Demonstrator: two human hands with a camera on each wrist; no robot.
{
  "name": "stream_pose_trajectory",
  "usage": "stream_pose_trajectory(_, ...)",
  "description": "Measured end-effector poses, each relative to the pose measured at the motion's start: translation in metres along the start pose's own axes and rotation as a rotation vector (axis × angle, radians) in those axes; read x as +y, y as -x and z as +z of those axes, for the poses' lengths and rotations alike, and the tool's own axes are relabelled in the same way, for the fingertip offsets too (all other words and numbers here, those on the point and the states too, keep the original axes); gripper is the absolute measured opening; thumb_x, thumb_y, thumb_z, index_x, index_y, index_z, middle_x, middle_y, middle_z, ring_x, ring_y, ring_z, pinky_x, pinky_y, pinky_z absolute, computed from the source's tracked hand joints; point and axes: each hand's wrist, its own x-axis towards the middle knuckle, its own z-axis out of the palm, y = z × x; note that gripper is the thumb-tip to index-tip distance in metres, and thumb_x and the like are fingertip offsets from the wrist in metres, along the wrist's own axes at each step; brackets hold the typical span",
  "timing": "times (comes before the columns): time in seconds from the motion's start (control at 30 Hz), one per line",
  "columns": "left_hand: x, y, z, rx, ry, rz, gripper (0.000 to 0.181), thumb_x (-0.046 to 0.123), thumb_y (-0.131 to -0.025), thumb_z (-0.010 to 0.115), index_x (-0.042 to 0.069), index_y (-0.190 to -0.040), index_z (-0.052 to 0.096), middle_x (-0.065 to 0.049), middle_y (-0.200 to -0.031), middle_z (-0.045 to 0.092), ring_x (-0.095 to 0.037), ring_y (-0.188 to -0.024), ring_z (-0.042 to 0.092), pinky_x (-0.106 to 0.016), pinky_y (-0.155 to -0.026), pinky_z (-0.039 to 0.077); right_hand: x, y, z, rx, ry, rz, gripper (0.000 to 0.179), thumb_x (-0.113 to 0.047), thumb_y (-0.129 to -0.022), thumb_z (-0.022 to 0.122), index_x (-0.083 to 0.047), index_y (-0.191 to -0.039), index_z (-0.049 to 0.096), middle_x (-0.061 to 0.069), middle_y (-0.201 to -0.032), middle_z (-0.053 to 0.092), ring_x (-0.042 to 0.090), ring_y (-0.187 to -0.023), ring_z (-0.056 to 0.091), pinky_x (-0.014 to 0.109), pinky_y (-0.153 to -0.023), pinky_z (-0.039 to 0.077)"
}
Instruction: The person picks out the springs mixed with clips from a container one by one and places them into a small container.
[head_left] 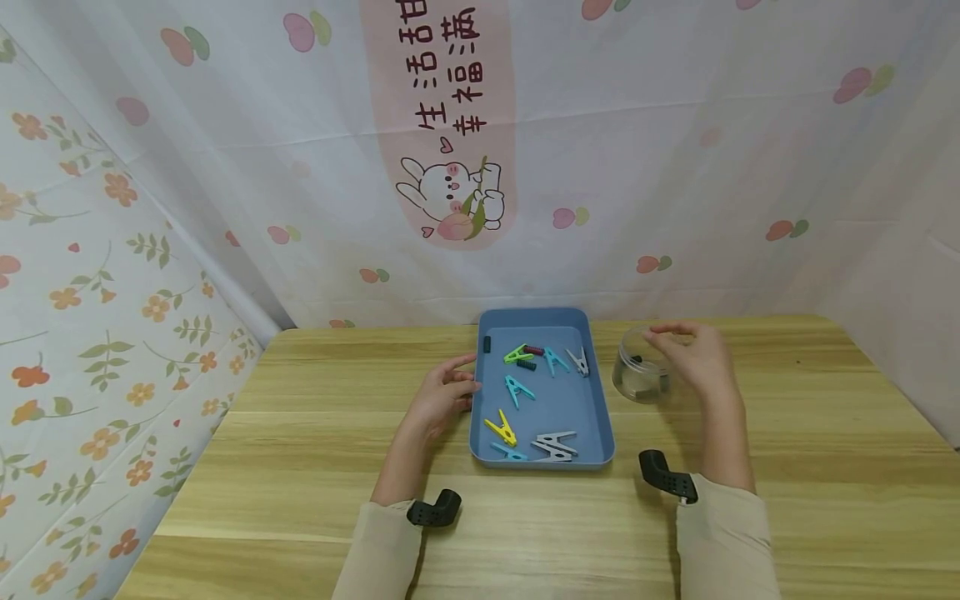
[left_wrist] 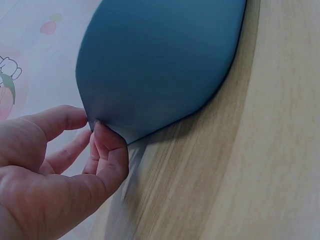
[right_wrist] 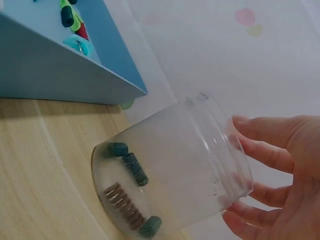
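Note:
A blue tray (head_left: 551, 400) lies on the table, and my left hand (head_left: 444, 396) grips its left side; the left wrist view shows curled fingers at the wall of the tray (left_wrist: 160, 65). Inside it are several clothespin-like clips, among them a yellow clip (head_left: 502, 429) and a teal clip (head_left: 519, 389), plus a red spring (head_left: 534, 350) and dark green springs. To the tray's right stands a clear jar (head_left: 628, 377) without a lid. Around its mouth my right hand (head_left: 692, 354) spreads its fingers, holding nothing visible. Dark green springs and a brown spring (right_wrist: 124, 205) lie in the jar.
The wooden table (head_left: 315, 450) runs back to a printed curtain (head_left: 637, 167). Another floral curtain (head_left: 97, 350) hangs along the left side. Grey clips (head_left: 555, 446) lie at the tray's near end.

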Motion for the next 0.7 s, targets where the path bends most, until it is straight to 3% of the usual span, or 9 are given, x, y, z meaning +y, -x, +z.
stream_pose_trajectory(0.13, 0.0, 0.001, 0.0, -0.001, 0.006, 0.0, 0.054, -0.005, -0.093, 0.062, 0.005, -0.145, 0.052, -0.013, -0.106, 0.054, -0.02, -0.088, 0.058, -0.027, -0.073, 0.055, -0.003, 0.001, -0.002, 0.023, -0.003, -0.017, 0.051, -0.037, -0.1, 0.06, 0.006, -0.127, 0.063, 0.031, -0.14, 0.051, 0.048, -0.119, 0.055, 0.035, -0.077, 0.046)
stream_pose_trajectory(0.7, -0.001, 0.0, -0.001, 0.002, -0.002, 0.007, 0.053, -0.005, -0.093, 0.061, 0.004, -0.145, 0.051, -0.013, -0.107, 0.055, -0.019, -0.087, 0.059, -0.027, -0.073, 0.056, -0.019, 0.003, -0.003, 0.113, -0.05, -0.033, 0.048, -0.036, -0.099, 0.062, 0.001, -0.13, 0.064, 0.024, -0.145, 0.05, 0.046, -0.119, 0.057, 0.02, -0.066, 0.044)
